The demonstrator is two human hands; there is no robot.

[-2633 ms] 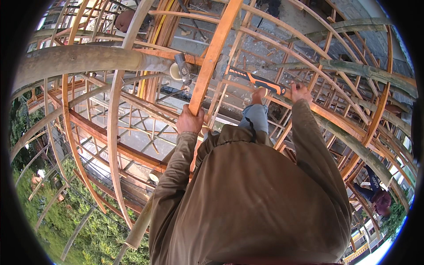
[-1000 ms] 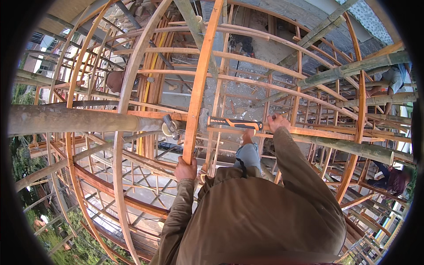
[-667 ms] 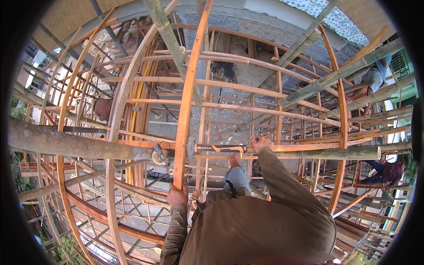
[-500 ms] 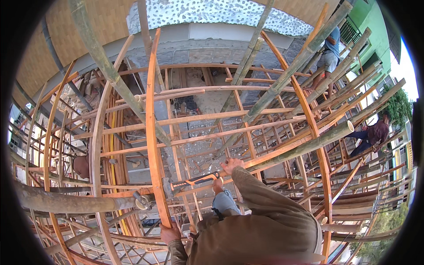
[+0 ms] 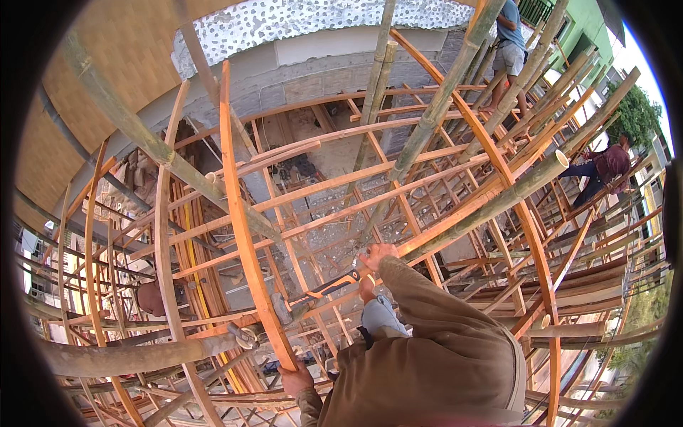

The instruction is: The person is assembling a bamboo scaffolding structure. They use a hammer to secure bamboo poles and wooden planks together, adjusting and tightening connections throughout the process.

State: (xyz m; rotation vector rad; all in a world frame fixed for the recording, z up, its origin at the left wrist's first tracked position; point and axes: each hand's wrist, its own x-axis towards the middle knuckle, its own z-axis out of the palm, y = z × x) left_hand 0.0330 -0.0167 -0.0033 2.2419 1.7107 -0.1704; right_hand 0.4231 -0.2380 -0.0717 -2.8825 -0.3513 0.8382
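Note:
A hammer (image 5: 329, 289) with a black and orange handle runs leftward from my right hand (image 5: 379, 256), whose fingers are closed at the handle's end. Its grey metal head (image 5: 282, 309) lies against the side of a long reddish wooden strip (image 5: 245, 220). My left hand (image 5: 296, 378) grips the near end of that strip, fingers wrapped round it. Just beyond my right hand, a wooden beam (image 5: 455, 222) runs alongside a bamboo pole (image 5: 512, 188). Under the hammer's handle end, my bare foot (image 5: 366, 286) shows in part.
Bamboo poles and wooden strips cross all around, with rubble-strewn ground (image 5: 324, 242) far below. A thick horizontal bamboo pole (image 5: 135, 357) lies at left. One person (image 5: 511, 53) stands at upper right, another person (image 5: 610, 167) sits farther right. A patterned wall (image 5: 313, 32) rises beyond.
The whole view has turned and shifted, so the far scaffolding sits farther left and the right side higher. Both hands keep their grips, and the hammer head stays beside the strip.

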